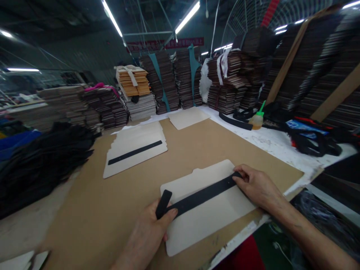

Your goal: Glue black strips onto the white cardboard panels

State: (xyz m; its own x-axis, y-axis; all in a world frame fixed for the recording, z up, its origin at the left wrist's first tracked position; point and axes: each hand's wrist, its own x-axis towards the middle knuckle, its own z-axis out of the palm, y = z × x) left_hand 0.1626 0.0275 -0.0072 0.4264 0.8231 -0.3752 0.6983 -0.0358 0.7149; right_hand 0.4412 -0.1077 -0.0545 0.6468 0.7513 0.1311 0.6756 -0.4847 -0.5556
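1. Left hand (pixel 149 228) is pinching one end of a black strip (pixel 202 195), thumb on top, at the left edge of a pale board (pixel 216 213).
2. Beside that thumb, a short black piece (pixel 163 204) is sticking up; whether it is the strip's folded end, I cannot tell.
3. Right hand (pixel 257 183) is gripping the strip's other end between thumb and fingers, near the board's right edge.
4. Between both hands, the strip is stretching across the board, which is resting on a brown sheet (pixel 185 153).
5. Farther off, a second black strip (pixel 135 152) is lying on pale boards (pixel 140 134).
6. Over at the right, a green-tipped bottle (pixel 256 120) is standing.
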